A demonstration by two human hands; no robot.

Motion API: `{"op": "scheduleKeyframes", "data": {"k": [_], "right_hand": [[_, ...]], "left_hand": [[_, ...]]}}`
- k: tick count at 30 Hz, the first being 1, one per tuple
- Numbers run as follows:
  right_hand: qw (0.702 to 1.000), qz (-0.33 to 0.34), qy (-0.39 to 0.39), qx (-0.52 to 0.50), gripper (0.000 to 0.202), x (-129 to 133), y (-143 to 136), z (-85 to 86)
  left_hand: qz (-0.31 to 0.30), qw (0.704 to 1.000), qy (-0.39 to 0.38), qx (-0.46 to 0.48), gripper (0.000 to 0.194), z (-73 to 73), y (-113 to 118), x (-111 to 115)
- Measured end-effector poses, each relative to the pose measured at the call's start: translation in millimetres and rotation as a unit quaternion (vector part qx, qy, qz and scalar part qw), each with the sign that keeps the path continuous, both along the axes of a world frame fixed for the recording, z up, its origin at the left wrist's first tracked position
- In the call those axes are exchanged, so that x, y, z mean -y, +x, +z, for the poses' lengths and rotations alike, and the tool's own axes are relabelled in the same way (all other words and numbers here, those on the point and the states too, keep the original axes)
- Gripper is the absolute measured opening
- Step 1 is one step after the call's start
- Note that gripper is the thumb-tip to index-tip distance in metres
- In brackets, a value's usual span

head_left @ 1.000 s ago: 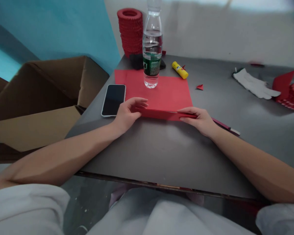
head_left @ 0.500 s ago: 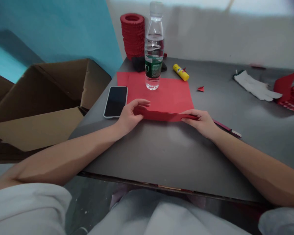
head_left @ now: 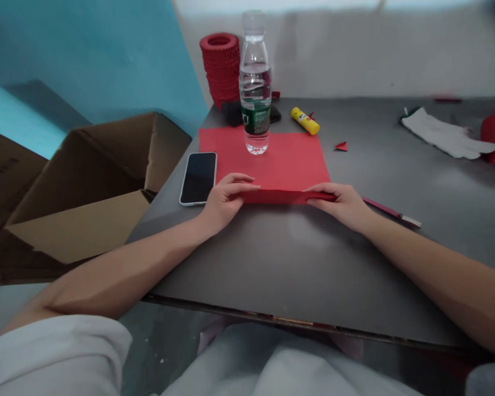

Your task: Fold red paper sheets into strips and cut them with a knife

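Between my hands a narrow folded strip of red paper (head_left: pixel 276 196) is held on edge above the table's near part. My left hand (head_left: pixel 226 198) pinches its left end, thumb below and fingers along the top. At the other end my right hand (head_left: pixel 340 202) grips the strip between thumb and fingers. Behind it lie flat red paper sheets (head_left: pixel 289 165), with a water bottle (head_left: pixel 256 88) standing upright on them. A phone (head_left: pixel 198 179) rests just left of my left hand, its screen dark.
A stack of red ruffled paper rings (head_left: pixel 220 69) stands at the back. A yellow glue stick (head_left: pixel 305 121), a red scrap (head_left: pixel 341 146), a white glove (head_left: pixel 441 133) and a pink-handled cutter (head_left: pixel 390 210) lie to the right. An open cardboard box (head_left: pixel 78 236) is left of the table.
The fingers of my left hand have come down from a raised position onto the top edge of the folded strip. My right hand keeps its grip. The view has turned slightly.
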State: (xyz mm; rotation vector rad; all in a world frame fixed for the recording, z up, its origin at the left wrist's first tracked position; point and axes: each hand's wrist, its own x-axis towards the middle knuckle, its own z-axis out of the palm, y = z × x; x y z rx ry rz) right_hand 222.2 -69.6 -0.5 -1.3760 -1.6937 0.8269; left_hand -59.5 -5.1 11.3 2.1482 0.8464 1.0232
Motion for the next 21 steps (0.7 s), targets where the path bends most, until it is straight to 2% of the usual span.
{"op": "scheduleKeyframes", "data": {"k": [8,21], "right_hand": [[1.0,0.007,-0.01,0.014,0.024,1.3,-5.1,7.7],[1.0,0.008,-0.01,-0.026,0.018,-1.7,-10.1,8.4]], "left_hand": [[0.014,0.998,0.048,-0.034,0.038,-0.2,-0.8,-1.5],[0.024,0.997,0.048,-0.056,0.042,-0.3,0.9,-2.5]]}}
